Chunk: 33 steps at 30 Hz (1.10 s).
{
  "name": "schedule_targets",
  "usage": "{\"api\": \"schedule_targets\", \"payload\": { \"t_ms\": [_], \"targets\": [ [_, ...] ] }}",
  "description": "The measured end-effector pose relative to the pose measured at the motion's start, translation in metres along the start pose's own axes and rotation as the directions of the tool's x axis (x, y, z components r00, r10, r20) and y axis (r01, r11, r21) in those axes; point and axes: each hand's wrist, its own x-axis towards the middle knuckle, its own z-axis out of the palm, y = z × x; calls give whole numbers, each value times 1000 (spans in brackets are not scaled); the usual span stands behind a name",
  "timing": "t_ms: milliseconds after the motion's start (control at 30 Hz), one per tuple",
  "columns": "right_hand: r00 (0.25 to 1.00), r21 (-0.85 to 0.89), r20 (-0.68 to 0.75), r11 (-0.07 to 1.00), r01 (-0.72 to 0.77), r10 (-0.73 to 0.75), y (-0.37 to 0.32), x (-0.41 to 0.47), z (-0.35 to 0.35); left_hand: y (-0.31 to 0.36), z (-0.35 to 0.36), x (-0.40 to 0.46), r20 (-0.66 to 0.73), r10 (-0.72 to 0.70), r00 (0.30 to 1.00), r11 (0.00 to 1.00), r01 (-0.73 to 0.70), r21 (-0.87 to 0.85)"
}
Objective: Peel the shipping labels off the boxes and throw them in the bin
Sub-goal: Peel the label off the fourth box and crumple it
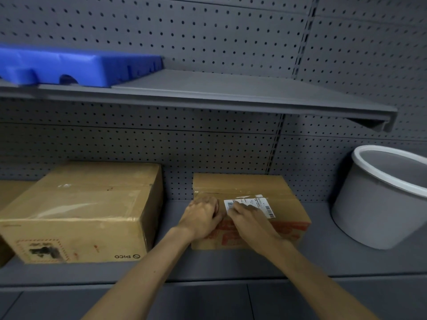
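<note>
- Right hand: fingers curled at the near-left corner of the label; looks like a pinch, but I can't confirm it.
- Left hand: curled, pressing the small box just left of the label.
- Label lies flat on the box top.
- My plan: lift the corner, peel low and slow toward the right, keep the box braced.
- Bin stands to the right on the same shelf.

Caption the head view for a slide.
Both hands work at a white shipping label on the small box beside a grey bin.
</note>
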Motion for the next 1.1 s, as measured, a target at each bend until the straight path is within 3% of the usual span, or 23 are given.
{"api": "schedule_targets", "payload": {
  "t_ms": [200,400,533,733,867,1000,1100],
  "targets": [
    [998,50,15,997,52,-53,13,6,0,-3,3,1,8,2,1000,1000,-1,-8],
    [998,102,-51,994,-43,49,23,7,5,-4,3,3,16,-11,1000,1000,11,-12],
    [999,103,-46,994,-21,26,14,-1,8,-4,4,4,19,-17,1000,1000,17,-18],
    [989,224,-99,971,-84,108,16,-5,7,-4,3,4,43,-22,999,1000,23,-17],
    [995,152,-69,986,-66,77,16,0,9,-4,2,3,48,-27,998,999,28,-28],
    [968,157,-151,971,-179,203,33,3,3,-3,1,3,59,-30,998,999,32,-23],
    [969,134,-148,975,-177,196,29,0,7,-2,0,3,42,-23,999,999,24,-26]
  ]
}}
